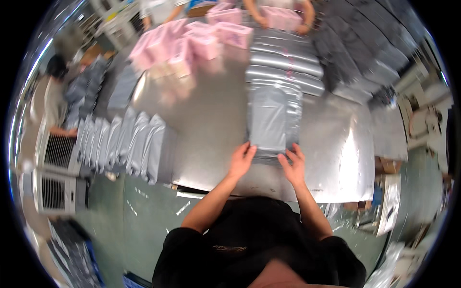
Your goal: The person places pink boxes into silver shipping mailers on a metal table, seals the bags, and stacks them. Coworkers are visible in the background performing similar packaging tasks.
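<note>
A flat grey plastic mailing bag point(269, 120) lies lengthwise before me on the metal table, on top of more grey plastic. My left hand point(241, 161) is at its near left corner, thumb and fingers closed on the edge. At the near right corner my right hand point(294, 166) grips the bag, its thumb over the top and its fingers along the side. The undersides of the fingers are hidden. Just beyond the bag, several shiny grey plastic-wrapped packages point(285, 60) lie in an overlapping row.
The metal table point(211, 115) carries pink packages point(182, 55) at the far left. A row of filled grey bags point(120, 141) stands at its left end. Stacked grey packages point(360, 43) rise at the far right. Co-workers' hands point(263, 21) show across the table.
</note>
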Demonstrator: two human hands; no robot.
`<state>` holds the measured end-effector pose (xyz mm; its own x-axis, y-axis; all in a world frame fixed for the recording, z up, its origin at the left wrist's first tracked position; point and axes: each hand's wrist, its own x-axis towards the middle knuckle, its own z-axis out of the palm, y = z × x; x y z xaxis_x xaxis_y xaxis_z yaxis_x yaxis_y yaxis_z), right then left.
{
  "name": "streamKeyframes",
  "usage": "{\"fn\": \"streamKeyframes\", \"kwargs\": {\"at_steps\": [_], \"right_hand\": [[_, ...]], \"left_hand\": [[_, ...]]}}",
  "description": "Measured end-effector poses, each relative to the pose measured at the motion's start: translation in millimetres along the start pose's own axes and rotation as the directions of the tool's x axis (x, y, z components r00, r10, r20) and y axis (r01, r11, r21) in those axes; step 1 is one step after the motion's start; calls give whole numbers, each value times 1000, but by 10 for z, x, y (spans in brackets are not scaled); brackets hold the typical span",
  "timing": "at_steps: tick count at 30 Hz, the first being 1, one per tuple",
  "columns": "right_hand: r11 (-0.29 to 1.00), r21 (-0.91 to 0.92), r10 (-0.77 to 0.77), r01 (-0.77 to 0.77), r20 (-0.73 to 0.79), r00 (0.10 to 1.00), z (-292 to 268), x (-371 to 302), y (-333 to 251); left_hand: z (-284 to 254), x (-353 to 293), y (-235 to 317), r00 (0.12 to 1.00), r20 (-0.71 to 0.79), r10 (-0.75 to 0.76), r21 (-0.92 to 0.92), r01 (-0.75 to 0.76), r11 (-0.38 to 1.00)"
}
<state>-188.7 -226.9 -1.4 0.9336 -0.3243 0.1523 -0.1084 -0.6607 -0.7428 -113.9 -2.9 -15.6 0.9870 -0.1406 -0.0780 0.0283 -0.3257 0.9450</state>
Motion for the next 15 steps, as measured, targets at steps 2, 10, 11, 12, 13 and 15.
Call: {"fn": "streamKeyframes", "kwargs": {"at_steps": [2,10,11,12,13,15], "right_hand": [[979,204,-20,15,22,1000,-3,-28,-413],[819,266,-573,508,360,736,843,-155,-1794],[772,279,-633,571,410,657,1040,-229,-1913],[742,297,-657,601,497,567,1183,-302,-2143],[711,322,-670,625,580,464,1301,-346,-2354],[655,539,-719,529,660,218,1655,-230,-2392]], "left_hand": [[-77,-149,124,958,6,-286,-330,272,904],[-1019,-1047,-565,922,99,-374,-957,191,220],[-1207,-1199,-712,905,21,-425,-970,121,210],[-1404,-1350,-879,877,-51,-477,-978,52,200],[-1592,-1473,-1090,881,-169,-442,-976,-88,199],[-1929,-1661,-1360,794,-368,-483,-917,-226,327]]}}
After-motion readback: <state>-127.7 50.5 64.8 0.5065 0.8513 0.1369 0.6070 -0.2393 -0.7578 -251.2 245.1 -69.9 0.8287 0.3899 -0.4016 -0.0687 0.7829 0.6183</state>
